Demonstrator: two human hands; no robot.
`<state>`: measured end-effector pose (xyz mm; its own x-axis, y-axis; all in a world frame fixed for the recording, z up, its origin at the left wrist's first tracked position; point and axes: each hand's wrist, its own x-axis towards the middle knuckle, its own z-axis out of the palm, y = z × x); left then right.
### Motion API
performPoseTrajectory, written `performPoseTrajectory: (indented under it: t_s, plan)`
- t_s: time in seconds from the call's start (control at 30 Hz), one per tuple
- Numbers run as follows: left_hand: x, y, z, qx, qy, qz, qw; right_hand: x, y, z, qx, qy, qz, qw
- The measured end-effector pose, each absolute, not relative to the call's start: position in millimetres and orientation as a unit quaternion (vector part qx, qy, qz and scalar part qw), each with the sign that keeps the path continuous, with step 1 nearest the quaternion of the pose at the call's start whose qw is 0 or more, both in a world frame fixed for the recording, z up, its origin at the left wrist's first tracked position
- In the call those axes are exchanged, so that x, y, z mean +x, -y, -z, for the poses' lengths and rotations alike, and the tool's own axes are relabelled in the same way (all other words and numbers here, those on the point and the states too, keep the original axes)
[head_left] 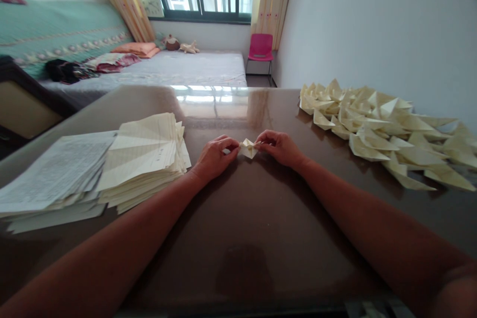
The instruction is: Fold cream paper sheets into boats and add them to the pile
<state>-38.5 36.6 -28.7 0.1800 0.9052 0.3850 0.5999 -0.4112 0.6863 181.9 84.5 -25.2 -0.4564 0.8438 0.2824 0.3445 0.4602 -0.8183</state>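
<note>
A small, partly folded piece of cream paper (248, 148) lies on the glossy brown table (253, 218) between my hands. My left hand (216, 156) pinches its left end with curled fingers. My right hand (280, 148) pinches its right end the same way. Both forearms reach in from the bottom corners and rest low over the tabletop.
A thick stack of cream sheets (143, 161) and a stack of printed pages (55, 176) lie at the left. A heap of several folded paper shapes (380, 126) spreads at the right. Beyond the table are a bed (179, 72), a pink chair (260, 48) and a window.
</note>
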Motion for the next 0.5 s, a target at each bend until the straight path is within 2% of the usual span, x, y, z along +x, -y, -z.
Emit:
performPoseTrajectory:
  t_s: [0.23,0.5]
  plan:
    - [-40,-45,36,0.679,-0.524,-0.459,0.233,184,-88,26,-0.359,0.753,-0.396,0.383]
    - [-38,-45,29,0.603,-0.486,-0.489,0.401,183,-88,22,-0.382,0.736,-0.405,0.385]
